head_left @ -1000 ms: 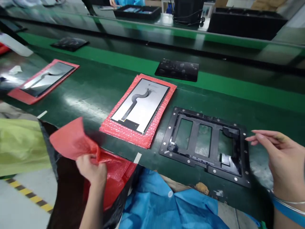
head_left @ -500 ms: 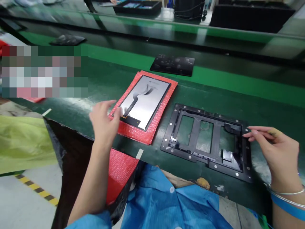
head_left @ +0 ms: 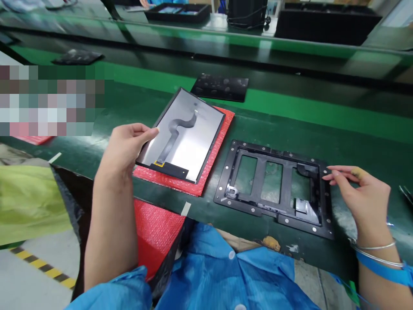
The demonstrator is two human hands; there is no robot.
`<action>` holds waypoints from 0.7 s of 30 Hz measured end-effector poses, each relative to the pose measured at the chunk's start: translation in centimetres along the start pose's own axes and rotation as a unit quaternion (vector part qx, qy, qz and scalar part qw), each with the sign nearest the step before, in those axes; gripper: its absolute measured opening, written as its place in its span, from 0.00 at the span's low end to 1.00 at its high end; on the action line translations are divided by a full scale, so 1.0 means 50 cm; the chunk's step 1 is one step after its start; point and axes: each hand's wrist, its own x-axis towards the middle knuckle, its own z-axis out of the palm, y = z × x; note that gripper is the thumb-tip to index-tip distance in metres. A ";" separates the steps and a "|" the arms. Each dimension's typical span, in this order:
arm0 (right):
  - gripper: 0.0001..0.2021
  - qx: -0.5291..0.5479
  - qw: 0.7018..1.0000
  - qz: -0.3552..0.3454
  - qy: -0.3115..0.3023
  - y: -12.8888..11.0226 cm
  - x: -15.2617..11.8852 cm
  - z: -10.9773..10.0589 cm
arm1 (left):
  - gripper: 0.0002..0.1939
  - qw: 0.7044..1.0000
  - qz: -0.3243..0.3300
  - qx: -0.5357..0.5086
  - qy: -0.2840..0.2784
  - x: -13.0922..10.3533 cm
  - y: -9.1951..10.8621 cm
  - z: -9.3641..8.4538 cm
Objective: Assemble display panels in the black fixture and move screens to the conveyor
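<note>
My left hand (head_left: 127, 146) grips the left edge of a silver-backed screen panel (head_left: 190, 146), thumb on top. The panel is tilted, its left side raised off a red bubble-wrap sheet (head_left: 206, 181). A dark ribbon cable (head_left: 173, 133) curves across its back. To the right lies a black frame (head_left: 261, 209) with three rectangular openings and round silver dots on its border. My right hand (head_left: 358, 187) pinches the frame's right edge between thumb and fingers. The frame rests on the green table (head_left: 145, 105).
Behind the panel lies a black glass plate (head_left: 221, 87), and another dark plate (head_left: 77, 57) is at the far left. Red bubble wrap (head_left: 158, 232) is by the table's front edge. Black trays (head_left: 177, 15) stand on a raised shelf. A blurred patch covers the left.
My left hand has closed on the panel and lifted its left side, shifting it left over the red wrap. My right hand stays at the frame's edge. The view has shifted slightly.
</note>
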 end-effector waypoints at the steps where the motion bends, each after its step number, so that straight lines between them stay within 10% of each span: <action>1: 0.13 0.003 1.000 -0.007 0.007 -0.005 -0.003 0.001 | 0.14 0.999 -0.003 -0.041 0.007 -0.007 0.006 -0.005; 7: 0.10 -0.028 0.979 -0.189 0.067 -0.094 -0.076 0.016 | 0.17 0.958 0.011 -0.283 -0.043 -0.074 0.007 0.032; 13: 0.22 -0.049 0.871 -0.473 -0.121 -0.215 -0.165 0.043 | 0.27 0.881 -0.058 -0.370 -0.290 -0.169 0.016 0.180; 17: 0.24 -0.047 0.880 -0.435 -0.183 -0.215 -0.157 0.051 | 0.27 0.851 -0.033 -0.387 -0.354 -0.223 0.050 0.239; 21: 0.14 0.020 0.965 -0.231 -0.122 -0.195 -0.129 0.020 | 0.30 0.815 0.032 -0.403 -0.414 -0.238 0.067 0.249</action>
